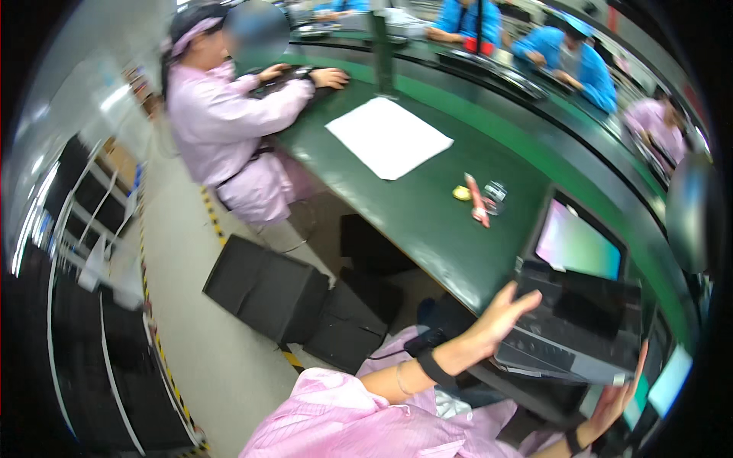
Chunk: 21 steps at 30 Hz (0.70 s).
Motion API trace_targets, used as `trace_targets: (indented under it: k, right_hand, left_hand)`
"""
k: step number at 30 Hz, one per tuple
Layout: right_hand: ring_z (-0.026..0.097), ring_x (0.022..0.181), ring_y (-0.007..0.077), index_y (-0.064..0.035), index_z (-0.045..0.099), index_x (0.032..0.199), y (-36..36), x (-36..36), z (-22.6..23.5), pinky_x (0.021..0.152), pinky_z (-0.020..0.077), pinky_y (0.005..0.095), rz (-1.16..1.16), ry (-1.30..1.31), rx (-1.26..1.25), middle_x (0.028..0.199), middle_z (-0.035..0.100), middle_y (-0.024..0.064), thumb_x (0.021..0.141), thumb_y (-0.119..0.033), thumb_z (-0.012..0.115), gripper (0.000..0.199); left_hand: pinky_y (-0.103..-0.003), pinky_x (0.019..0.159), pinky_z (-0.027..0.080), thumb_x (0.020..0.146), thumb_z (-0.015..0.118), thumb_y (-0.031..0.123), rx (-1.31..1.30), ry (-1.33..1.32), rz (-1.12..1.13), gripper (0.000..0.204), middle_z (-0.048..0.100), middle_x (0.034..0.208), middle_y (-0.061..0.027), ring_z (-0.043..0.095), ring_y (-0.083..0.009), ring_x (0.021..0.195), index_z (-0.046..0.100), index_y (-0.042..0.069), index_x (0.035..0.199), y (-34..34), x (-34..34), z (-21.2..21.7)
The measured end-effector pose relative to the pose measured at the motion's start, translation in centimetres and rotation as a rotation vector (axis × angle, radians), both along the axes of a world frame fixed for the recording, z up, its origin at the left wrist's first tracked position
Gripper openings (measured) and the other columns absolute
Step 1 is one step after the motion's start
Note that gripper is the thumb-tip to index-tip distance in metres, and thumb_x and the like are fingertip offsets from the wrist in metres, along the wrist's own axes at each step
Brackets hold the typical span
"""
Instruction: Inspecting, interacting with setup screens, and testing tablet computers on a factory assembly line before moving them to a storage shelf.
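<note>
At the lower right I hold a glossy black flat device [576, 313], rectangular and tilted, between both hands. My left hand [504, 319] grips its left edge, with the thumb on the top face and the other fingers mostly hidden beneath. Along the opposite edge, near the lower right corner, is my right hand [622, 389], its fingers partly hidden by the device. Directly behind the device is a lit screen [578, 243] in a black frame, showing pale purple and green colours. Blur hides whether the two are joined.
On the green bench [366, 195] lie a white sheet [389, 137], a red tool [477, 200], a yellow item [461, 193] and a clear item [495, 197]. A co-worker in pink [237, 122] works at the far left. Black boxes [267, 286] stand beside the bench.
</note>
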State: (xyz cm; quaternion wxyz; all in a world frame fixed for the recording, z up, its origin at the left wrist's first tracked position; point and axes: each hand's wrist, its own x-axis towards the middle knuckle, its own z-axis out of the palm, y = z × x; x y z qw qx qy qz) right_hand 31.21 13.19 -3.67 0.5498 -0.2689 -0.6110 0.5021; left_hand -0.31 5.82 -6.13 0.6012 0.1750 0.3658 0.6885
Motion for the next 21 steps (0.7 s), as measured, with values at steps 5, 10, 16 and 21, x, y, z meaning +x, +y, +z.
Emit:
trace_targets:
  k: [5, 10, 16, 21]
  right_hand:
    - [0.053, 0.087, 0.0018, 0.0072, 0.026, 0.143, 1.4, -7.8, 4.3, 0.056, 0.0366, 0.0132, -0.164, 0.072, 0.009, 0.149, 0.031, 0.0098, 0.094, -0.029, 0.051, 0.066]
    - [0.061, 0.086, 0.0097, 0.0011, 0.023, 0.145, 1.5, -5.8, 5.2, 0.082, 0.0536, 0.031, 0.079, 0.13, -0.102, 0.115, 0.058, 0.0086, 0.092, -0.021, 0.054, 0.066]
    - [0.056, 0.115, 0.0221, -0.0023, 0.024, 0.146, -0.5, -5.9, 6.1, 0.098, 0.0463, 0.0395, 0.163, 0.141, -0.119, 0.123, 0.055, 0.013, 0.093, -0.011, 0.049, 0.059]
    - [0.059, 0.097, 0.0137, -0.0019, 0.025, 0.146, -0.6, -5.5, 5.9, 0.092, 0.0502, 0.0353, 0.096, 0.125, -0.128, 0.106, 0.058, 0.0063, 0.092, -0.009, 0.05, 0.06]
  left_hand:
    - [-0.029, 0.095, 0.038, 0.086, 0.066, 0.021, -0.1, 0.05, 0.064, 0.024, 0.064, 0.101, -0.0043, 0.055, -0.0137, 0.102, 0.065, 0.004, 0.102, -0.1, -2.1, 1.3]
    - [-0.032, 0.083, 0.051, 0.089, 0.06, 0.013, -0.1, -0.119, -0.092, 0.015, 0.067, 0.099, -0.0105, 0.064, -0.0183, 0.09, 0.065, 0.002, 0.098, 1.4, -4.4, 2.1]
    - [-0.035, 0.08, 0.054, 0.09, 0.058, 0.011, -0.084, -0.199, -0.129, 0.017, 0.067, 0.102, -0.0117, 0.065, -0.0213, 0.091, 0.065, 0.001, 0.103, 0.1, -4.1, 2.9]
    - [-0.031, 0.079, 0.053, 0.089, 0.061, 0.011, -0.123, -0.078, 0.019, 0.016, 0.067, 0.102, -0.0093, 0.064, -0.0183, 0.091, 0.065, 0.002, 0.101, -0.3, -2.9, 4.1]
